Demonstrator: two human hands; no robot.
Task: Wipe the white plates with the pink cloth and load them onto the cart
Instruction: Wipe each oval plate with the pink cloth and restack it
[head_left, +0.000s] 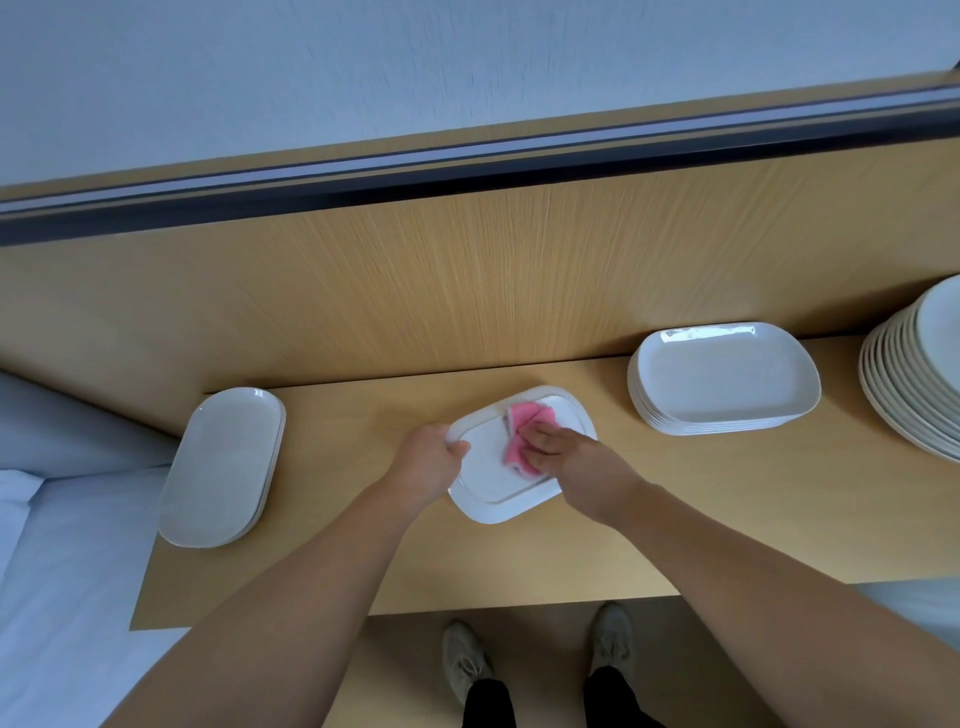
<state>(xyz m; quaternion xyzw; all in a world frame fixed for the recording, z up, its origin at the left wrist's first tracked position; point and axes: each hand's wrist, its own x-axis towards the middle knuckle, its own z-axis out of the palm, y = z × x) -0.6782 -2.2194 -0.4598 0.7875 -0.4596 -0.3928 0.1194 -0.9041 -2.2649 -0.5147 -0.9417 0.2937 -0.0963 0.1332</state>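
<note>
Head view: the left hand (431, 457) curls over the left rim of a white plate (488, 491) lying on the desk (675, 514); the right hand (569, 460), fingers nearly straight, presses the pink cloth (519, 415) flat on its far half. Bare wood lies on each side, before an oval stack (223, 467) at the desk's left edge and a rectangular stack (722, 379) on the right.

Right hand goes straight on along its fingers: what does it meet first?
The right hand, pressing the pink cloth, would likely meet the far rim of the plate first, clear of the left hand; beyond it, bare table, then the wooden back panel.
</note>
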